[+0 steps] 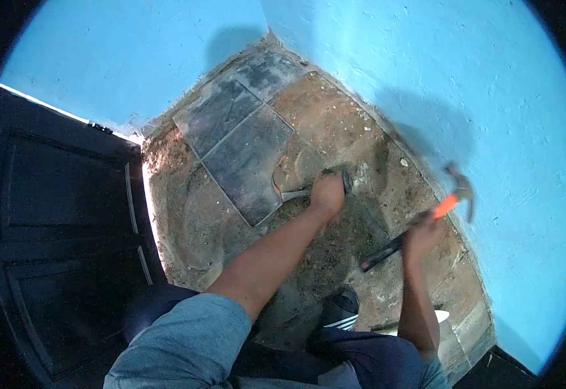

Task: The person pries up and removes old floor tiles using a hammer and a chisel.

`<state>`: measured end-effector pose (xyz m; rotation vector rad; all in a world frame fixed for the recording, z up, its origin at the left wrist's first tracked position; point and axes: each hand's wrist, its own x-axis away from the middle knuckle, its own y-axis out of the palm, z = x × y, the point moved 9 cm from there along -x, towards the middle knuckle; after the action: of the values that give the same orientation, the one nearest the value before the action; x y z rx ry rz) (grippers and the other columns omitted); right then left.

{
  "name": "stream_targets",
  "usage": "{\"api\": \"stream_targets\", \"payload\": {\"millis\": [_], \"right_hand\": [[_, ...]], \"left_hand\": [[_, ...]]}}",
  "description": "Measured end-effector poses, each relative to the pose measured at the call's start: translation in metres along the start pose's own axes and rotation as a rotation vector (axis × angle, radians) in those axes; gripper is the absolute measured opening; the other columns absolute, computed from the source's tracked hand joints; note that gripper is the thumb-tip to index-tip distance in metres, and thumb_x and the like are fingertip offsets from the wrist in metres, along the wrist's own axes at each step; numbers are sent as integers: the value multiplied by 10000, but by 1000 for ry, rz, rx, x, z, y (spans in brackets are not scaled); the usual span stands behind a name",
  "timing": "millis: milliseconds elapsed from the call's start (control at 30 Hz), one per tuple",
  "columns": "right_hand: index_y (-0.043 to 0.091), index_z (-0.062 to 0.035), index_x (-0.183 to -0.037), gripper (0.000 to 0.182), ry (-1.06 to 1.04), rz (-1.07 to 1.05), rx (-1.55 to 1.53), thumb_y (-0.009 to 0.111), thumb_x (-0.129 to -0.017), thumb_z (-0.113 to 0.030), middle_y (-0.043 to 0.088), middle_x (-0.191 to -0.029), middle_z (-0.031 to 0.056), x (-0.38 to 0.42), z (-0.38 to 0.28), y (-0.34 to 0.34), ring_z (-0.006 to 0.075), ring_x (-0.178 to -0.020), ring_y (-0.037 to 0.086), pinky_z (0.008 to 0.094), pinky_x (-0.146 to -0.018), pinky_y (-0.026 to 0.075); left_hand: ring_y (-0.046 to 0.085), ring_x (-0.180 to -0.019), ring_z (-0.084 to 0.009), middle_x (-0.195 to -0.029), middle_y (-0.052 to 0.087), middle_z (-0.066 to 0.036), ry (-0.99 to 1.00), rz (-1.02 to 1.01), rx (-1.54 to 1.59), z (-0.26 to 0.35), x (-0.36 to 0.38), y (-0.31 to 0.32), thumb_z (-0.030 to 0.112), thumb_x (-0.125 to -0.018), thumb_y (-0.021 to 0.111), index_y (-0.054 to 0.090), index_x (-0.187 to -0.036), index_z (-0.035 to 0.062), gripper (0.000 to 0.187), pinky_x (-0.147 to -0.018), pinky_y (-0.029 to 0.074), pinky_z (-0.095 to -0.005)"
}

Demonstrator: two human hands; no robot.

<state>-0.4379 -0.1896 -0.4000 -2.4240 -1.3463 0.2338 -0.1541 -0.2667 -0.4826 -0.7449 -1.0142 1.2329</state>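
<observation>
My left hand (pixel 327 193) is closed round a chisel (pixel 294 194), held low over the floor. The chisel's flat metal end meets the broken edge of a dark grey floor tile (pixel 247 162), and its butt end shows past my fist. Raised at the right, my right hand (pixel 423 233) grips a claw hammer (pixel 448 206) by its black and orange handle. The hammer's head is up near the blue wall, apart from the chisel and slightly blurred. Bare, rough mortar (pixel 322 249) with loose dust lies below and around my left hand.
Blue walls (pixel 510 129) meet in a corner ahead. A dark panelled door (pixel 69 188) stands at the left. My shoe (pixel 341 308) rests on the floor between my arms. A white pointed object (pixel 442 316) lies by my right forearm, and small rubble lines the wall's foot.
</observation>
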Motion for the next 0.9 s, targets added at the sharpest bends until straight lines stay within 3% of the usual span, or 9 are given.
{"api": "stream_targets", "payload": {"millis": [33, 100, 167, 367, 467, 600, 667, 833, 900], "right_hand": [[578, 17, -1082, 354, -71, -46, 268, 522, -1041, -330, 632, -768, 138, 11, 37, 18, 302, -683, 628, 434, -643, 495], [572, 46, -1176, 425, -20, -641, 487, 520, -1028, -350, 678, -967, 269, 56, 1, 81, 468, -925, 652, 523, -801, 490], [581, 24, -1196, 427, 87, -771, 399, 499, -1034, -362, 657, -1087, 304, 72, 38, 100, 497, -1056, 615, 512, -856, 479], [591, 21, -1131, 401, 71, -686, 376, 500, -1037, -358, 651, -979, 263, 80, 41, 81, 458, -907, 626, 485, -805, 481], [591, 18, -1040, 370, 190, -613, 255, 502, -1042, -341, 610, -850, 203, 62, 32, 71, 358, -770, 589, 445, -735, 462], [579, -42, -922, 335, -4, -429, 205, 537, -1033, -356, 530, -672, 29, 27, 70, 57, 156, -556, 507, 349, -526, 403], [580, -41, -913, 354, 60, -435, 215, 535, -1033, -371, 533, -675, 24, 34, 31, 46, 155, -562, 508, 344, -533, 406], [578, -34, -922, 364, 65, -430, 182, 529, -1037, -376, 542, -688, 25, 34, 37, 35, 156, -569, 512, 338, -541, 408], [574, -37, -939, 355, 129, -428, 126, 529, -1037, -375, 536, -687, 23, 38, 24, 35, 150, -565, 510, 330, -534, 407]], "left_hand": [[708, -942, -353, -973, 721, -196, -12, -36, -34, 0, 2, 3, 103, -935, 494, 661, -1072, 32, 228, -836, 553, -484], [710, -942, -346, -978, 721, -196, -28, -101, -105, -5, 2, 5, 107, -929, 502, 680, -1044, 36, 223, -835, 555, -480], [703, -899, -366, -960, 709, -210, -24, -75, -13, -32, 16, 5, 107, -879, 560, 673, -1024, 20, 203, -828, 550, -496], [717, -895, -338, -943, 729, -182, 20, -36, -94, -24, 39, -4, 104, -878, 558, 699, -1012, 52, 201, -820, 558, -472], [714, -896, -339, -944, 728, -175, 39, -1, -96, -14, 30, -3, 102, -872, 567, 701, -995, 58, 188, -834, 554, -464], [708, -927, -335, -980, 723, -168, -7, -159, -167, -30, 9, -28, 114, -875, 561, 706, -977, 66, 184, -869, 536, -459], [707, -927, -337, -978, 720, -183, 1, -46, -334, -50, -7, -73, 107, -876, 546, 709, -980, 50, 201, -849, 540, -468], [663, -915, -440, -931, 698, -227, -153, 641, -10, -104, -29, -251, 134, -858, 601, 663, -1008, 13, 203, -814, 515, -521], [653, -922, -449, -936, 696, -228, -153, 672, 72, -104, -27, -272, 123, -829, 643, 658, -1011, 24, 208, -816, 515, -521]]}}
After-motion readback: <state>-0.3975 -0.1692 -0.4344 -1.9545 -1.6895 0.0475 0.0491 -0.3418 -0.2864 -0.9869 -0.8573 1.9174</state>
